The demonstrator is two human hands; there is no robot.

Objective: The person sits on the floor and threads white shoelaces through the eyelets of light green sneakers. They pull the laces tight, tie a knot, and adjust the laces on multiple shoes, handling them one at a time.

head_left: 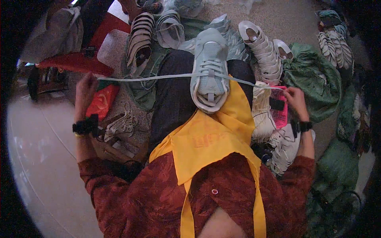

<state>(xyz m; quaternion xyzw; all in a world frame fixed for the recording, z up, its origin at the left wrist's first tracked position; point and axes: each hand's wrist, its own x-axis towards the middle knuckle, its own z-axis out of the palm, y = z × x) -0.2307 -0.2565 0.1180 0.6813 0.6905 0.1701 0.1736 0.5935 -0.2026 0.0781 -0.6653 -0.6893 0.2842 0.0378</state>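
A pale grey-blue sneaker [211, 49] rests on my lap, between my knees, its opening toward me. Its light shoelace [152, 77] runs out to both sides, pulled nearly straight across the shoe. The left end is pinched in my left hand [86, 88], held far out to the side. Out to the other side, my right hand [297, 101] grips the other end between closed fingers. The lace passes through the upper part of the shoe, where some crossed rows of lacing show. A yellow apron [210, 137] lies under the heel.
Stacks of white shoe uppers [260, 51] stand beyond my knees, with striped uppers [141, 37] farther left. A green sack [313, 81] lies at the right. Loose white laces [124, 125] hang at my left. Beside my right wrist is a pink mesh piece [279, 113]. A red chair [75, 63] stands at upper left.
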